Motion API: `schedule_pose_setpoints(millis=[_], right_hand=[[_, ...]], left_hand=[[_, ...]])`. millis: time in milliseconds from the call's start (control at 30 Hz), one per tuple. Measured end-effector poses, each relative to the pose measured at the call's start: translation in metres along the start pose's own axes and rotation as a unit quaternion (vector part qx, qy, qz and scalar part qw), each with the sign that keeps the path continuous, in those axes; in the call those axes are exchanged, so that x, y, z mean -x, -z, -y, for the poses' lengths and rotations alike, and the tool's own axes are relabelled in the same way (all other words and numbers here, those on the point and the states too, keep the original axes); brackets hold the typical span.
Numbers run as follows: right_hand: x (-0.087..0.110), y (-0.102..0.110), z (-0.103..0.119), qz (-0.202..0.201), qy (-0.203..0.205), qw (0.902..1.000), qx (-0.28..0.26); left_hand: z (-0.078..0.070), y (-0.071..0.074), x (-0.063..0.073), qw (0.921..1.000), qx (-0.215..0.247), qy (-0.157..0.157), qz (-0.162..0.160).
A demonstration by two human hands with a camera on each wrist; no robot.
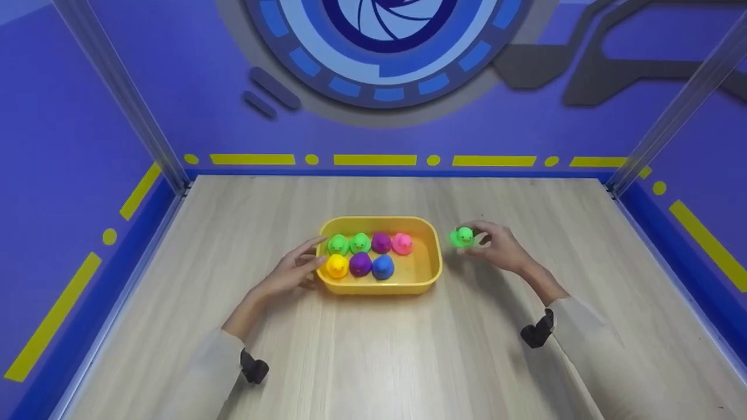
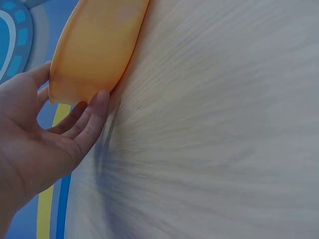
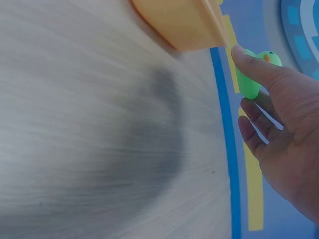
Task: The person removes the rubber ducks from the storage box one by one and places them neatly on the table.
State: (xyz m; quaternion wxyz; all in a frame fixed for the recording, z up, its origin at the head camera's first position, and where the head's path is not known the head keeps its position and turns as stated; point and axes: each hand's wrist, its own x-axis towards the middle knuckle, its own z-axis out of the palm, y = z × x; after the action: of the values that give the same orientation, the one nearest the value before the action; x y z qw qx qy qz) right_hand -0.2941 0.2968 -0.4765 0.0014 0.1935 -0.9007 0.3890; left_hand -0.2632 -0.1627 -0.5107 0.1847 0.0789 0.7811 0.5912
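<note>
A yellow plastic bin (image 1: 417, 280) on the table holds several small rubber ducks in two rows. Its back row has two green ducks (image 1: 360, 242), a purple duck (image 1: 381, 242) and a pink duck (image 1: 402, 244). In front sit a yellow duck (image 1: 337, 266), another purple duck (image 1: 360, 265) and a blue duck (image 1: 383, 266). My left hand (image 1: 292, 271) grips the bin's left end, fingers at its rim and outer wall. Right of the bin, my right hand (image 1: 499, 248) pinches a green rubber duck (image 3: 247, 82) between thumb and fingers, raised above the table.
The wooden table (image 1: 373, 350) is enclosed by a blue back wall (image 1: 373, 137) and side walls. Metal posts (image 1: 125, 99) stand at the back corners. The right hand's shadow (image 3: 159, 124) falls on the table beside the bin.
</note>
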Motion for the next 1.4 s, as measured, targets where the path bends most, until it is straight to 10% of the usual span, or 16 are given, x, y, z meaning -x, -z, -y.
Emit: schedule_pose_setpoints(millis=[767, 1400], right_hand=[[-0.013, -0.024, -0.033, 0.026, -0.101, 0.9945, -0.005], [-0.01, -0.025, -0.037, 0.039, -0.097, 0.9945, 0.0]], left_hand=[[0.009, -0.009, 0.002, 0.9991, 0.019, 0.012, -0.035], [0.005, -0.011, 0.003, 0.9994, 0.023, 0.005, -0.024]])
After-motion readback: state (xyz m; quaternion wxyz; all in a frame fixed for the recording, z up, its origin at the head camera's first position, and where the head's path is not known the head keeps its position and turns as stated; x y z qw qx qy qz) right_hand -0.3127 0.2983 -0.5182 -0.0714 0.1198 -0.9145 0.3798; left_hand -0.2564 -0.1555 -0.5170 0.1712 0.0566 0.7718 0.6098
